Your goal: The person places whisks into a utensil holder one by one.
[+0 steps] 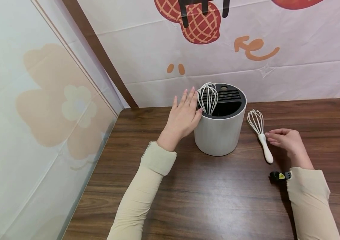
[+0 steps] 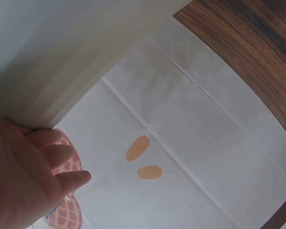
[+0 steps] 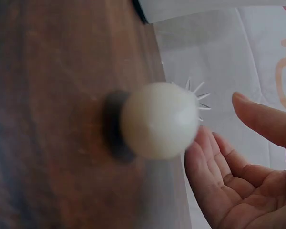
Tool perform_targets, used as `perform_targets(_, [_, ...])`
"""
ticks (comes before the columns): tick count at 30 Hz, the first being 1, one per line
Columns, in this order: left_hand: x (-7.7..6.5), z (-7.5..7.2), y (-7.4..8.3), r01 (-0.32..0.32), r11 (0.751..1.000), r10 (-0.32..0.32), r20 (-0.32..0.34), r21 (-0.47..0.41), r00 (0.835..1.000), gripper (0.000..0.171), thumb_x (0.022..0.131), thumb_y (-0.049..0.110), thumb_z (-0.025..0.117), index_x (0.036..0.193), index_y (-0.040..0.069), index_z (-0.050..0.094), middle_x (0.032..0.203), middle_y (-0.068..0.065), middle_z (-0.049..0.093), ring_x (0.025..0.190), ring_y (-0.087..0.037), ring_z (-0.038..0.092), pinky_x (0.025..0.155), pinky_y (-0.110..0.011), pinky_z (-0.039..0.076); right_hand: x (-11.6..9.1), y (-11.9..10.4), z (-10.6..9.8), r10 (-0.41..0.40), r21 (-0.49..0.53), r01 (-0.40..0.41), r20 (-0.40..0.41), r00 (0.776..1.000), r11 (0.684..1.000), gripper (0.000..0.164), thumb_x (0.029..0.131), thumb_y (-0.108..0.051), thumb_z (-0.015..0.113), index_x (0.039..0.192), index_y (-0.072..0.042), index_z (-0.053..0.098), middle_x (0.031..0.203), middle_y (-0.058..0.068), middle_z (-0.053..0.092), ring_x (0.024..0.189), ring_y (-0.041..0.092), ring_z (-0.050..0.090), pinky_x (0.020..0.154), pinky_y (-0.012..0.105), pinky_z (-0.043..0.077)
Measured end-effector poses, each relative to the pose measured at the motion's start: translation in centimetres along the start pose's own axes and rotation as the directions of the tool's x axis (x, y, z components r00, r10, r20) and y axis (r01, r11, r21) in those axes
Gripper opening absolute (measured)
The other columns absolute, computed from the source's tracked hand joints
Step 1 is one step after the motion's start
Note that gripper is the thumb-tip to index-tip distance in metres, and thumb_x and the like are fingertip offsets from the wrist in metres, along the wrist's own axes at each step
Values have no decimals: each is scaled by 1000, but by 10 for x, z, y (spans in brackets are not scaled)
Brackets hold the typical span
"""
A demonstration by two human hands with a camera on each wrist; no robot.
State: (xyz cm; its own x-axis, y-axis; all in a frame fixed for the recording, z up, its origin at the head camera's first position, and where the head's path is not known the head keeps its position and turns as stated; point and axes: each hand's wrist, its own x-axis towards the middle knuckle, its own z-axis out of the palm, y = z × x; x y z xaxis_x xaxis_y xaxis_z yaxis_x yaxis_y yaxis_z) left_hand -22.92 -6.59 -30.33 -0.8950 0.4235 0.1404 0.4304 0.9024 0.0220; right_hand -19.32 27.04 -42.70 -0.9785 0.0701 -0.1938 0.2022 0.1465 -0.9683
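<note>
A white utensil holder (image 1: 220,135) with a black slotted top (image 1: 230,96) stands toward the back of a wooden table. Inside it is a whisk (image 1: 208,96), wire end up, its lower part hidden. My left hand (image 1: 183,115) rests against the holder's left side at the rim, fingers extended. Right of the holder, a second whisk (image 1: 261,135) with a white handle lies on the table, wires pointing away from me. Beside that handle is my right hand (image 1: 287,140), fingertips right at it. In the right wrist view the handle's round end (image 3: 159,121) shows, with the thumb (image 3: 264,117) apart from the fingers.
A printed cloth (image 1: 146,50) hangs behind the table, and another with a pale flower (image 1: 59,100) borders the left edge. A black strap with a yellow label (image 1: 279,176) is at my right wrist. The wooden tabletop (image 1: 212,193) stretches in front of the holder.
</note>
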Motion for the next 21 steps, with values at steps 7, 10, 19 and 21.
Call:
perform_targets(7, [0, 1, 0, -4, 1000, 4, -7, -6, 1000, 59, 102, 36, 26, 152, 6, 15, 158, -4, 8, 144, -23, 6, 114, -49, 5, 3, 4, 5, 19, -118, -16, 24, 1000, 993, 47, 91, -14, 62, 118, 21, 47, 78, -14, 57, 69, -4, 62, 69, 20, 54])
perform_targets(10, [0, 1, 0, -2, 1000, 2, -6, -8, 1000, 59, 102, 36, 26, 152, 6, 14, 158, -3, 7, 144, -22, 5, 114, -48, 4, 3, 5, 5, 28, -149, -21, 46, 999, 989, 48, 90, -14, 63, 117, 22, 47, 78, -13, 56, 68, -4, 61, 67, 19, 54])
perform_targets(19, [1, 1, 0, -3, 1000, 3, -6, -14, 1000, 59, 101, 35, 25, 152, 7, 14, 158, -3, 7, 144, -22, 5, 114, -47, 2, 3, 5, 9, 42, -306, -23, 58, 997, 952, 47, 85, -16, 69, 111, 20, 53, 84, -2, 58, 65, -3, 58, 63, 20, 53])
perform_targets(21, [1, 1, -1, -4, 1000, 4, -7, -15, 1000, 59, 101, 35, 26, 152, 6, 14, 158, -4, 7, 144, -22, 5, 114, -47, 2, 3, 5, 10, 36, -353, -13, 59, 998, 936, 46, 83, -16, 71, 108, 19, 55, 82, -1, 58, 63, -2, 56, 60, 20, 53])
